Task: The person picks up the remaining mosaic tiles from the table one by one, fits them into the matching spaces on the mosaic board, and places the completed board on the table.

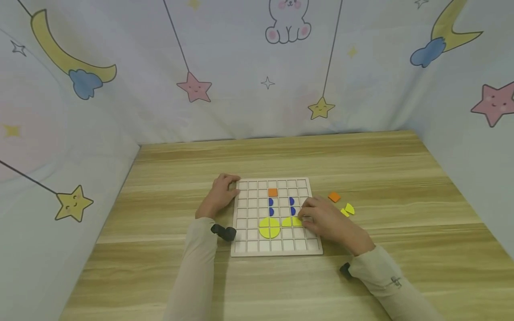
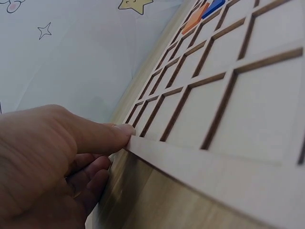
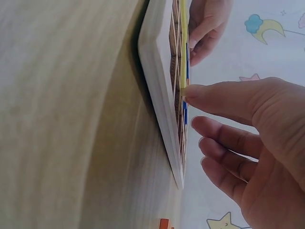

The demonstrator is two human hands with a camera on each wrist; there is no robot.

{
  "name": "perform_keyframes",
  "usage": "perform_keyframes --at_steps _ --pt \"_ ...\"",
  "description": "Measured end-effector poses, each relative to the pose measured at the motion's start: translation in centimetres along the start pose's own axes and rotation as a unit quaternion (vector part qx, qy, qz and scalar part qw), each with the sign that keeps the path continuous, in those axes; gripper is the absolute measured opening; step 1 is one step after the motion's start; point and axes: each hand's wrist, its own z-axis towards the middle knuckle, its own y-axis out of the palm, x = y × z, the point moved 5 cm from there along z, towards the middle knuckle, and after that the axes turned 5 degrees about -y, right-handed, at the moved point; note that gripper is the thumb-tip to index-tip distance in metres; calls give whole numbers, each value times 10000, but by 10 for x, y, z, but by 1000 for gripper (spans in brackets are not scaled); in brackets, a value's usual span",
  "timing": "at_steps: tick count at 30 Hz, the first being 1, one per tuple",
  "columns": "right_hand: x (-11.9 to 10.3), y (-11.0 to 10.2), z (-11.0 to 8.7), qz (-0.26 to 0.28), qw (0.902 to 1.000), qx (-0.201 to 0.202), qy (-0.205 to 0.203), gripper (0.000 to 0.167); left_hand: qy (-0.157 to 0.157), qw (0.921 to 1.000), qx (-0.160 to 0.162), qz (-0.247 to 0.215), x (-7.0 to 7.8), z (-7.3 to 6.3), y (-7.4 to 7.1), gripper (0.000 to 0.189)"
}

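A pale wooden grid board [image 1: 277, 255] lies in front of me. My left hand [image 1: 220, 194] is at its upper left edge; in the left wrist view the thumb [image 2: 119, 133] lies straight against the rim, other fingers loosely bent beside it. Over the lower right part is my right hand [image 1: 327, 218], its thumb [image 3: 200, 93] touching a yellow piece [image 1: 296, 221] while the other fingers stand apart from it. Left of that piece is a yellow quarter circle [image 1: 286, 222]. Yellow quarters form a full circle [image 1: 269, 232]. Blue half-circles [image 1: 271, 202] and an orange square [image 1: 272, 192] sit in cells above.
Right of the board, an orange piece [image 1: 334, 196], a yellow quarter circle [image 1: 350, 208] and another yellow piece [image 1: 344, 213] lie loose on the wooden table [image 1: 281, 290]. Patterned cloth walls [image 1: 241, 111] stand at the back and both sides.
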Motion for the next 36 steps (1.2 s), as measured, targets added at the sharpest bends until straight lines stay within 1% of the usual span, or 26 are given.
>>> perform_keyframes --at_steps 5,10,12,16,18,22,27,30,33,36 --pt "0 -1 -1 9 10000 47 -13 13 3 10000 14 -35 1 0 0 43" --pt "10 -2 -4 263 9989 -67 372 12 26 10000 -7 0 1 0 0 44" --pt "16 -6 -7 244 9986 35 463 12 36 10000 -21 27 1 1 1 44" --pt "26 -19 -13 22 9983 324 483 15 19 10000 -10 45 1 2 2 43" --pt "31 -26 -17 -62 9979 391 505 17 9 10000 6 36 0 2 2 43" --pt "41 -37 -26 12 9963 328 793 19 16 10000 8 41 0 3 2 44" --pt "55 -42 -39 125 9933 270 1116 17 -18 10000 -19 49 1 1 1 43" --pt "62 -42 -47 162 9898 103 1412 19 -35 10000 -18 30 2 -1 0 43" --pt "66 -41 -53 197 9851 -135 1702 28 -34 10000 -23 9 2 -1 0 43" --pt "69 -38 -58 241 9823 -289 1837 30 -26 10000 -42 14 1 -1 0 44"
